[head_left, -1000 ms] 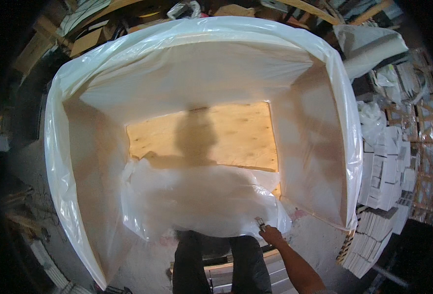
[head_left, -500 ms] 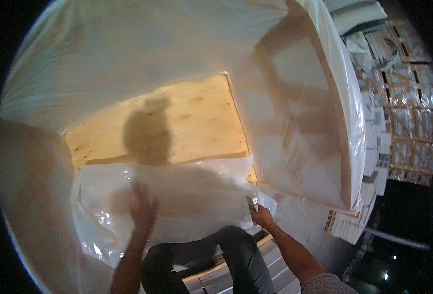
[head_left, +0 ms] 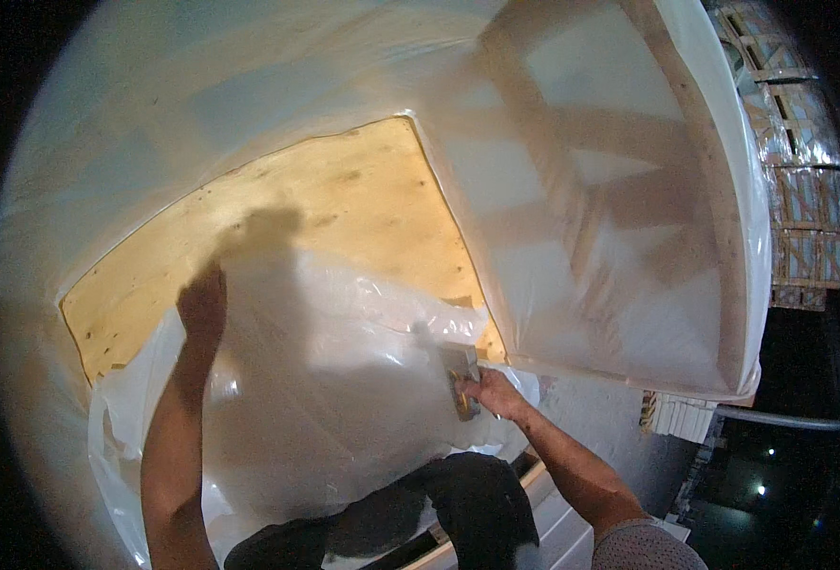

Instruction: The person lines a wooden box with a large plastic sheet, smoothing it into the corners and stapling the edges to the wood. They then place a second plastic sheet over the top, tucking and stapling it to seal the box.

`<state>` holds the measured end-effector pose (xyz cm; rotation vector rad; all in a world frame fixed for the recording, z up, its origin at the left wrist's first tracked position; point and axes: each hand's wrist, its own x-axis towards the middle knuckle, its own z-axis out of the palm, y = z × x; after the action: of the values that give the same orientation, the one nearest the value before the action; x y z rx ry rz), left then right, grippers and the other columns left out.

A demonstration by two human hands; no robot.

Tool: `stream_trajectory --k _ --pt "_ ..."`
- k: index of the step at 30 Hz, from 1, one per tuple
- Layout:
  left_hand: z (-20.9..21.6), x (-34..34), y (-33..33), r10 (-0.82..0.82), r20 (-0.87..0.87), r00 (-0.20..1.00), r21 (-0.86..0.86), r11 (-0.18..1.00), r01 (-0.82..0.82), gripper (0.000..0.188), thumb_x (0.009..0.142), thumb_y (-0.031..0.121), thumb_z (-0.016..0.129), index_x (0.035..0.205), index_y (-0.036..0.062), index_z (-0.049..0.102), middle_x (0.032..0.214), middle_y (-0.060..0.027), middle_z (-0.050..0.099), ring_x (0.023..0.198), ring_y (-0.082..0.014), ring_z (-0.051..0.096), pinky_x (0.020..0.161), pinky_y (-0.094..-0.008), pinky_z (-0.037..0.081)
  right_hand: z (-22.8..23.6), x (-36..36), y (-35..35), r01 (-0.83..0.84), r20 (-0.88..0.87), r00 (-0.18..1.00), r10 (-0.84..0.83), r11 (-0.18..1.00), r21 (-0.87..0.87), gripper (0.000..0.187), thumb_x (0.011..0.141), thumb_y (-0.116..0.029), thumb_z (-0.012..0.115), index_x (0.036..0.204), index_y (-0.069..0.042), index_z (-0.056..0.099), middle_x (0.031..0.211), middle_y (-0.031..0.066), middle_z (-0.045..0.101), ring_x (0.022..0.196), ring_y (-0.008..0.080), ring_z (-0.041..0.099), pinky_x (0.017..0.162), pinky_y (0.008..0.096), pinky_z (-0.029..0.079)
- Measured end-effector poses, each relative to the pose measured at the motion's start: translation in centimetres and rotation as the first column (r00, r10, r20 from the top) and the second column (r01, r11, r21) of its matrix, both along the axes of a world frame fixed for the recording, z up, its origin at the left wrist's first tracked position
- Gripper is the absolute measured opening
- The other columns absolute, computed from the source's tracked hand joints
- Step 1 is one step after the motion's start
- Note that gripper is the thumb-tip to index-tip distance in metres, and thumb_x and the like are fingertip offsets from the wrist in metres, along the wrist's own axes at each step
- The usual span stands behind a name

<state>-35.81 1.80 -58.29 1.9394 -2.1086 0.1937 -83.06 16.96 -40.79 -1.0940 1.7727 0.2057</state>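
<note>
Plastic sheet (head_left: 287, 399), right of left hand (head_left: 203, 306), looks light, limp, probably slippery; best gripped by edge near that hand. Left grip: can't tell. Right hand (head_left: 496, 391) clenches tool (head_left: 461, 369).

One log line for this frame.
left hand: at plastic film edge | right hand: holding metal tool | film: partly over wooden panel

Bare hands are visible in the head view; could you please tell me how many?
2: the left hand is at the far edge of the plastic sheet, and the right hand holds a metal hand tool near the sheet's right end.
</note>
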Motion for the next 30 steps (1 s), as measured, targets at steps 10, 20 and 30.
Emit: stream_trajectory --k 10,20,30 --pt "9.4 0.2 -7.2 0.21 -0.082 0.974 -0.336 0.914 -0.226 0.056 0.091 0.026 0.059 0.14 0.0037 0.043 0.141 -0.0195 0.044 0.133 -0.0365 0.039 0.112 -0.0484 0.028 -6.2 1.7 -10.0 0.114 -0.122 0.978 -0.168 0.925 -0.362 0.047 0.085 -0.041 0.061 0.099 0.004 0.064 0.076 0.0189 0.068 0.074 0.0304 0.068 0.07 0.0391 0.052" --pt "-2.8 -7.0 6.1 -0.279 -0.155 0.948 0.355 0.879 0.317 0.074 0.086 0.039 0.063 0.146 0.0063 0.034 0.156 -0.0203 0.022 0.145 -0.0379 0.017 0.116 -0.0575 0.011 -5.6 3.3 -4.6 -0.339 0.085 0.938 0.336 0.941 0.022 0.048 0.088 -0.043 0.06 0.11 0.0 0.061 0.085 0.0183 0.068 0.082 0.0312 0.068 0.075 0.042 0.052" --pt "-6.8 -6.1 -0.7 -0.321 -0.268 0.908 0.06 0.936 0.348 0.066 0.093 0.043 0.052 0.145 0.0059 0.035 0.154 -0.0182 0.024 0.144 -0.0345 0.017 0.116 -0.053 0.012 -8.5 8.6 -2.3 -0.532 -0.341 0.801 0.492 0.846 -0.03 0.06 0.09 -0.049 0.055 0.124 0.0 0.054 0.114 0.0233 0.062 0.106 0.0344 0.061 0.092 0.0462 0.048"
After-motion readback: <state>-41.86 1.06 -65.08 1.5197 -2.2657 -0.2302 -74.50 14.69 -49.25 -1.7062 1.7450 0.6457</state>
